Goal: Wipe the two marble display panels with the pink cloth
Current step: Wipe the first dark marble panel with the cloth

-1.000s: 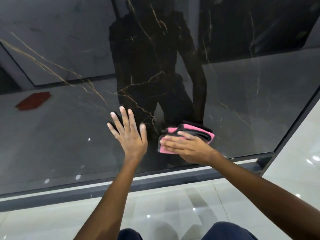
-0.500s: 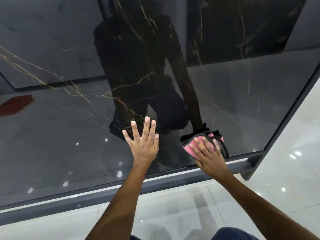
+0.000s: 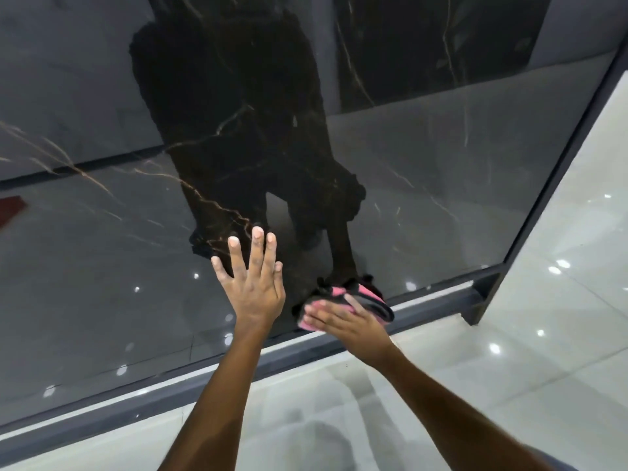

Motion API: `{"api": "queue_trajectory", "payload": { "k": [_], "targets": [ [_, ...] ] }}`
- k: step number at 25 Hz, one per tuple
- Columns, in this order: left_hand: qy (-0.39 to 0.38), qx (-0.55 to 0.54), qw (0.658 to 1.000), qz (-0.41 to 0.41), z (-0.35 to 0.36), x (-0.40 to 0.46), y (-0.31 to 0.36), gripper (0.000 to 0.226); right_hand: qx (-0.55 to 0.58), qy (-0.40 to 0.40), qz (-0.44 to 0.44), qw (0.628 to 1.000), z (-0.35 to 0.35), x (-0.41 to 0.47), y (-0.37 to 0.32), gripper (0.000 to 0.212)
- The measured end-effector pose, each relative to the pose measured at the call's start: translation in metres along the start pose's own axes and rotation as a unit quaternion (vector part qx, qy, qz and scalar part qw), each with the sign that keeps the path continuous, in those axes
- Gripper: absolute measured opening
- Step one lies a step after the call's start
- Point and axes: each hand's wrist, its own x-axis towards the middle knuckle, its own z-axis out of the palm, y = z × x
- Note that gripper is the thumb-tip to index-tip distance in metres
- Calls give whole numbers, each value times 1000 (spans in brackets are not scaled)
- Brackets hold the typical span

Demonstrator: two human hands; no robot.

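Pink cloth [image 3: 343,300] pressed flat-fingered by right hand [image 3: 353,322]; left hand [image 3: 253,283] spread on marble panel [image 3: 441,198].

The right hand [image 3: 350,322] covers the near part of the pink cloth [image 3: 343,294], and both are smeared by motion, so the cloth's folds cannot be made out. The marble panel [image 3: 441,185] runs past the top and left picture edges. A red shape [image 3: 12,209] reflected at its left edge is cut off, unidentifiable.
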Motion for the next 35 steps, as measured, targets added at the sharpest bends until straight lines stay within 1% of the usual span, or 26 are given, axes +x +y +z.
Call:
{"api": "queue_trajectory", "payload": {
  "k": [3, 4, 6, 7, 8, 9, 10, 11, 12, 13, 14, 15, 16, 19, 20, 21, 23, 25, 26, 27, 28, 29, 31, 32, 33, 35],
  "targets": [
    [21, 8, 1000, 8, 2, 3, 2, 52, 33, 24, 67, 997, -12, 34, 7, 86],
    [16, 12, 1000, 0, 2, 3, 2, 52, 50, 12, 66, 996, -12, 33, 5, 87],
    [9, 13, 1000, -1, 1, 1, 0, 54, 59, -20, 7, 998, -7, 16, 9, 83],
    [4, 17, 1000, 3, 1, -1, 0, 55, 52, -15, 2, 999, -6, 6, 21, 79],
    [-5, 17, 1000, -2, -2, -1, 2, 56, 40, 16, 24, 999, -7, 1, 40, 77],
    [-16, 8, 1000, -19, -6, 1, 5, 58, 36, 65, 100, 992, -11, 2, 62, 78],
    [-27, -17, 999, -44, -12, 2, 9, 58, 62, 111, 232, 964, -12, 2, 85, 81],
    [-35, -46, 996, -70, -17, 1, 17, 56, 142, 161, 397, 892, -11, -1, 108, 79],
    [-39, -71, 993, -86, -21, 1, 27, 51, 241, 209, 572, 756, -7, -6, 126, 75],
    [-38, -88, 991, -90, -22, 3, 39, 46, 319, 245, 700, 590, -1, -9, 133, 72],
    [-33, -102, 991, -84, -21, 7, 52, 41, 372, 252, 776, 443, 1, -4, 126, 69],
    [-31, -116, 990, -74, -16, 14, 65, 40, 378, 228, 805, 395, 0, 4, 104, 69],
    [-32, -123, 989, -70, -9, 24, 76, 41, 371, 199, 806, 416, -2, 15, 73, 70],
    [1, -52, 996, -69, 16, 37, 89, 53, 413, 127, 692, 578, -27, 59, -29, 78],
    [17, -28, 998, -56, 24, 35, 89, 55, 405, 129, 675, 603, -25, 60, -31, 79],
    [27, -9, 999, -40, 30, 33, 86, 55, 375, 160, 689, 599, -17, 53, -8, 78],
    [32, 3, 999, -21, 35, 26, 81, 55, 327, 242, 760, 507, 8, 20, 72, 68],
    [53, 1, 999, -6, 39, 22, 83, 56, 303, 266, 819, 408, 14, -21, 145, 59],
    [61, 5, 998, -4, 40, 22, 84, 56, 320, 265, 829, 375, 14, -30, 160, 57],
    [65, 10, 998, -6, 42, 23, 85, 55, 322, 267, 831, 366, 8, -26, 159, 59],
    [67, 18, 998, -6, 43, 26, 86, 55, 304, 260, 831, 388, 0, -9, 143, 64],
    [63, 29, 998, -6, 42, 29, 87, 55, 295, 258, 807, 442, -7, 14, 114, 70],
    [65, 37, 997, -6, 43, 26, 86, 54, 310, 236, 698, 601, -28, 59, 48, 71],
    [75, 32, 997, 1, 46, 23, 85, 54, 294, 217, 657, 659, -33, 66, 35, 68],
    [79, 28, 996, 0, 47, 21, 85, 54, 262, 216, 644, 685, -32, 63, 46, 67],
    [68, 13, 997, -20, 46, 24, 85, 55, 236, 264, 663, 659, -21, 37, 116, 70]
  ]
}}
